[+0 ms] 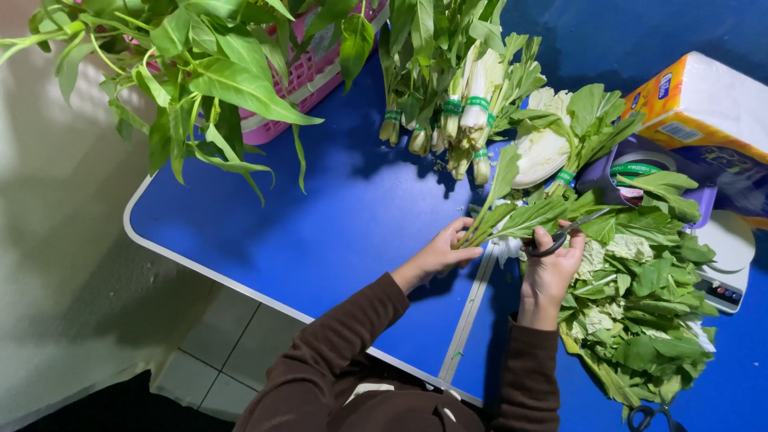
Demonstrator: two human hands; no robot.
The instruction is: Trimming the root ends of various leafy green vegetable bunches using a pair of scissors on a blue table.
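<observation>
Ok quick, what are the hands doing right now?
Left hand: closed around a bunch of leafy greens, holding it over the blue table.
Right hand: closed on dark scissors, at the greens.

You're showing two hands: left hand point(436, 254) and right hand point(554, 264); you're working with two pairs of scissors, one pair point(560, 236) in the right hand and a second pair point(652, 416) lying at the bottom edge; one pink basket point(300, 80) is sitting top left; banded bundles of greens point(464, 112) are lying in a row, about five, exact count unclear; one loose pile of cut leaves point(640, 320) is sitting right; one tape dispenser point(620, 172); one white scale point(728, 264); one pack of tissue point(704, 104); one blue table point(320, 232) is carrying it all.
</observation>
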